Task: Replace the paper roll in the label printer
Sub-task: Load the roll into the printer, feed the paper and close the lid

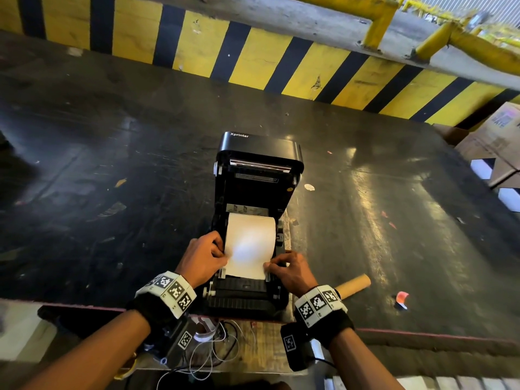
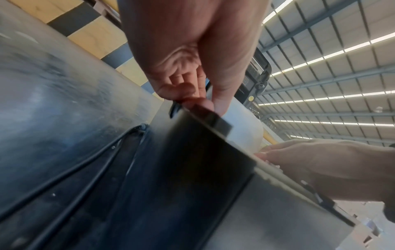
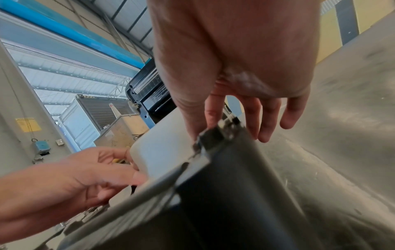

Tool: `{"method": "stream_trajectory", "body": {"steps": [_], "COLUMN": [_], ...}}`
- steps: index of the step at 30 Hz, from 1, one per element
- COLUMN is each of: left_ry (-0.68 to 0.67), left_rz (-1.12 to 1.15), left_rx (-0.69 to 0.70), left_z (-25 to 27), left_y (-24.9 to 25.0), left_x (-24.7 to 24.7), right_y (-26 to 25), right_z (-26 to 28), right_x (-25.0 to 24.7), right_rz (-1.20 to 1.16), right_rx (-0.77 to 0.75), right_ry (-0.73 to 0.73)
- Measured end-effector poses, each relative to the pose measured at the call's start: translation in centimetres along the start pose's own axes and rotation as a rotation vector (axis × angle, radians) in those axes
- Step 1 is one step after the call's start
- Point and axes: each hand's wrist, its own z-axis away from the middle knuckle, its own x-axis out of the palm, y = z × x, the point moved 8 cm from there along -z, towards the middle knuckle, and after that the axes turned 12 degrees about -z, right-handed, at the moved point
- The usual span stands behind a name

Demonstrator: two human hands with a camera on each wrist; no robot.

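Paper (image 1: 250, 243), smooth and white, curves off its roll inside the open black plastic label printer (image 1: 253, 294) on the scuffed dark desk (image 1: 112, 164). Left hand (image 1: 203, 258) and right hand (image 1: 292, 270) each pinch an edge of it. A brown cardboard tube (image 1: 354, 285) lies near the right wrist.

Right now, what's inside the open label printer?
Inside the label printer, lid raised, sits a white paper roll, its sheet drawn toward the front. The left hand and right hand pinch the sheet's edges. The roll's core is hidden.
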Motion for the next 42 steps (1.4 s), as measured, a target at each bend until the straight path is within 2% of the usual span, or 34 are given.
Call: {"method": "stream_trajectory", "body": {"steps": [4, 6, 9, 13, 20, 24, 28, 36, 42], "left_ry": [-0.167, -0.205, -0.156, -0.096, -0.233, -0.192, -0.120, -0.250, -0.174], "left_rz": [-0.053, -0.076, 0.031, 0.078, 0.019, 0.065, 0.101, 0.031, 0.100], "left_rx": [0.016, 0.009, -0.020, -0.030, -0.009, -0.036, -0.046, 0.011, -0.022], "left_z": [-0.8, -0.8, -0.4, -0.4, -0.9, -0.9, -0.5, -1.0, -0.9], "left_y": [0.3, 0.3, 0.1, 0.0, 0.2, 0.1, -0.1, 0.2, 0.2], "left_x": [0.2, 0.2, 0.1, -0.3, 0.0, -0.1, -0.1, -0.1, -0.5], "right_y": [-0.3, -0.6, -0.7, -0.2, -0.5, -0.4, -0.6, -1.0, -0.8], "right_z": [-0.3, 0.0, 0.3, -0.4, -0.2, -0.1, -0.1, -0.1, 0.2], "right_x": [0.1, -0.1, -0.2, 0.0, -0.1, 0.0, 0.3, -0.3, 0.1], "right_rz": [-0.018, -0.062, -0.036, -0.007, -0.052, -0.024, -0.008, -0.059, 0.007], "right_rx": [-0.006, -0.022, -0.042, 0.006, -0.027, -0.015, 0.031, 0.007, 0.065], "right_ry": [-0.028, -0.032, -0.035, -0.057, -0.038, -0.026, -0.111, -0.014, -0.086]}}
